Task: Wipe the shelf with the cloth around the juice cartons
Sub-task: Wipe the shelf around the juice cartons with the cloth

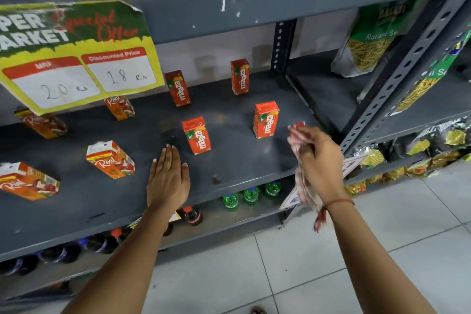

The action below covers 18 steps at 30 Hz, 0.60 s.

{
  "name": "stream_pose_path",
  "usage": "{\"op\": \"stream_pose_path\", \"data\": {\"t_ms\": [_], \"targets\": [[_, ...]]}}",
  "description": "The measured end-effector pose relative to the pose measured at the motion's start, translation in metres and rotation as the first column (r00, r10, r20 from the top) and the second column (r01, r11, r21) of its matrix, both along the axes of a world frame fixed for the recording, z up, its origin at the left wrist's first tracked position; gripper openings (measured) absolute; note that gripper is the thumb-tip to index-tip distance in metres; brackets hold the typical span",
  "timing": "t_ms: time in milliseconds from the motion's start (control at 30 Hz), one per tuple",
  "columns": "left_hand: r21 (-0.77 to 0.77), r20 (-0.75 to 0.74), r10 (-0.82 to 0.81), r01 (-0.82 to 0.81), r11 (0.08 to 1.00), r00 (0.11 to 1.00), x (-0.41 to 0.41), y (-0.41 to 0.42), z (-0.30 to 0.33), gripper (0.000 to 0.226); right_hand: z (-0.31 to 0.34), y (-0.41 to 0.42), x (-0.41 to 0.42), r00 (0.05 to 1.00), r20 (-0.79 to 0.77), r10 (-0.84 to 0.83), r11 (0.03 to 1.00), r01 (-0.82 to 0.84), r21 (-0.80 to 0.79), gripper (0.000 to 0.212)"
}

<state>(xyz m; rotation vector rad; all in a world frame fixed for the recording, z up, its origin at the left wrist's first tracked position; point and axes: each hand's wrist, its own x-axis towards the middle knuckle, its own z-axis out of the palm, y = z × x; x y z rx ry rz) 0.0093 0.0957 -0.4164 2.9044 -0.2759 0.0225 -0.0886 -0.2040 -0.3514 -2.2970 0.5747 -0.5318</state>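
Note:
Several orange juice cartons stand spaced apart on the grey metal shelf [239, 158]. A Maaza carton [196, 135] is just beyond my left hand [168, 176], which lies flat on the shelf, palm down, fingers together. Another Maaza carton [265, 120] stands left of my right hand [318, 160]. That hand is raised over the shelf's right front corner, gripping a pale pinkish cloth [302, 173] that hangs down from it. Two more Maaza cartons [177, 88] [239, 76] stand at the back. Real cartons [110, 159] [26, 181] stand to the left.
A yellow price sign [76, 58] hangs from the upper shelf at the left. A perforated upright [397, 79] bounds the shelf on the right, with snack bags [374, 38] beyond. Green and dark bottles [251, 195] stand on the lower shelf. Tiled floor lies below.

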Motion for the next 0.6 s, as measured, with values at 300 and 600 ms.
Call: {"op": "stream_pose_path", "data": {"t_ms": [300,600], "targets": [[-0.013,0.064,-0.017,0.018,1.0,0.998,-0.004,0.001,-0.008,0.055,-0.003,-0.04,0.134,0.988,0.146,-0.046,0.997,0.035,0.071,0.04],[0.204,0.013,-0.093,0.089,0.975,0.996,-0.002,0.006,-0.014,0.076,-0.038,-0.05,0.237,0.94,-0.23,0.251,0.931,-0.3,-0.208,0.042]]}}
